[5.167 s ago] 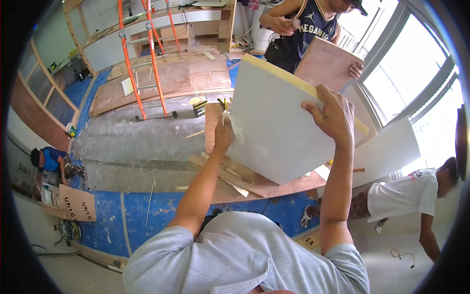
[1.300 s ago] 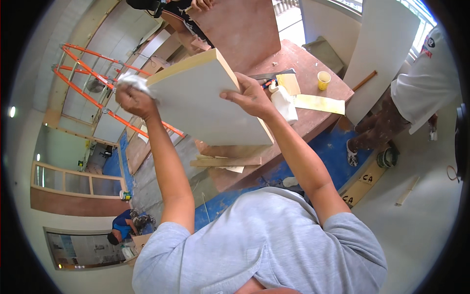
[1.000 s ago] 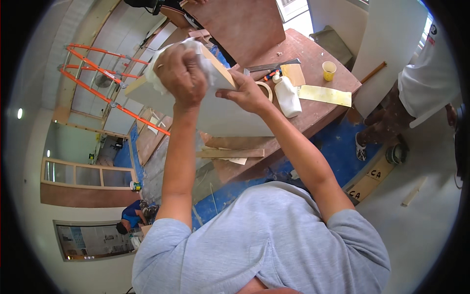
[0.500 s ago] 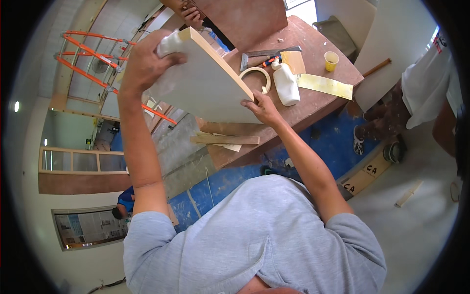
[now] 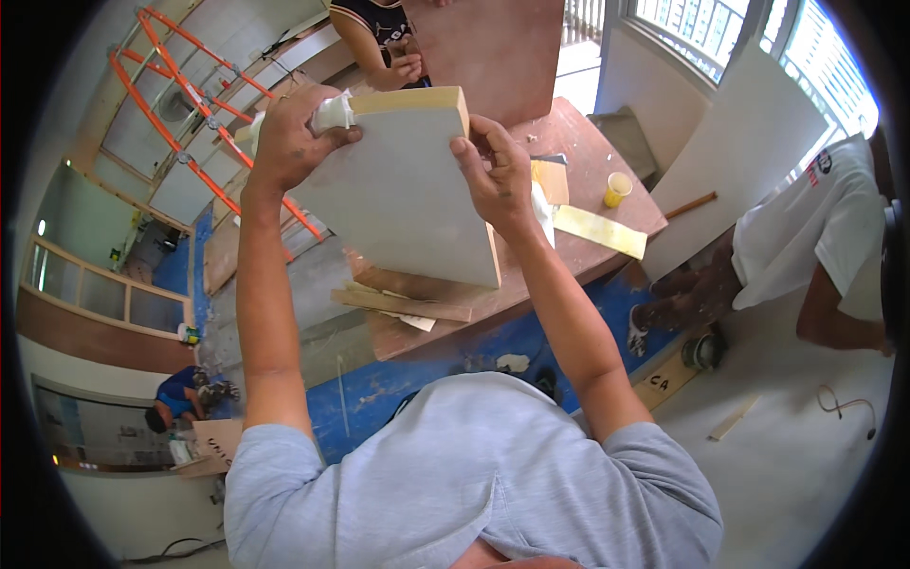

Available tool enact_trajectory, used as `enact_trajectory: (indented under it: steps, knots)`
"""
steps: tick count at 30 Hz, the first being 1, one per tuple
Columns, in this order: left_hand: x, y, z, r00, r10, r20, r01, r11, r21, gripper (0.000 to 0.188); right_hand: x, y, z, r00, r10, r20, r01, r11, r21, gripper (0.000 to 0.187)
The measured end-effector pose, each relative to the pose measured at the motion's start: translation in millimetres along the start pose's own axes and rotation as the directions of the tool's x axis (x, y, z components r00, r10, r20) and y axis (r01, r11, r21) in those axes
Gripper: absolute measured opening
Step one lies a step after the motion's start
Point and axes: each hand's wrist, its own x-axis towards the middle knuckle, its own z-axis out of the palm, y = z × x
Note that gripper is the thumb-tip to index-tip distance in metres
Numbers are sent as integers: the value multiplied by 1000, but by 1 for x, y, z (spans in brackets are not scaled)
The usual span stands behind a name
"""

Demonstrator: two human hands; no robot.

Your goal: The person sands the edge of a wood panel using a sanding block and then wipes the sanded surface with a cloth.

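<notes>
My left hand [image 5: 289, 142] is clenched around a small white wad, a cloth or rag [image 5: 334, 112] as far as I can tell, and presses it against the top left corner of the white panel [image 5: 403, 194]. My right hand [image 5: 498, 175] grasps the panel's right edge, thumb on the face toward me and fingers curled round the back. The panel is lifted off the bench, tilted, held up between both hands in front of me, its pale raw wood edge [image 5: 409, 100] turned upward.

I judge this board stiff and fairly light, since two hands carry it easily in the air. The laminated face looks smooth and probably slippery, so the better hold is on the raw edges and corners, where the fingers can bite.

Below it lies the brown workbench [image 5: 588, 152] with wood strips [image 5: 403, 303], a yellow cup [image 5: 617, 189] and a pale sheet [image 5: 599, 230]. Beyond the bench a person in a dark vest [image 5: 379, 38] handles a brown board [image 5: 493, 52]. On my right a person in a white shirt [image 5: 815, 228] stoops beside a leaning white sheet [image 5: 739, 161]. Orange scaffold [image 5: 175, 104] stands at far left.
</notes>
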Motion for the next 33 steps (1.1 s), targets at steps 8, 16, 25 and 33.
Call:
enact_trajectory:
  steps: [8,16,25,33]
  knots:
    - [-10,-1,-1,984,139,-113,-118,978,174,55,-11,0,12,995,83,-54,-87,994,-68,35]
    - [-20,-5,-5,971,196,-135,-178,975,129,55,-69,39,-9,980,195,-50,-201,925,-324,37]
    - [-21,-11,-19,985,169,18,-170,981,93,52,-144,71,-44,884,466,37,-414,817,-403,22]
    - [-39,-15,-49,983,122,135,-140,982,129,44,-192,116,-27,647,753,121,-586,593,-552,34]
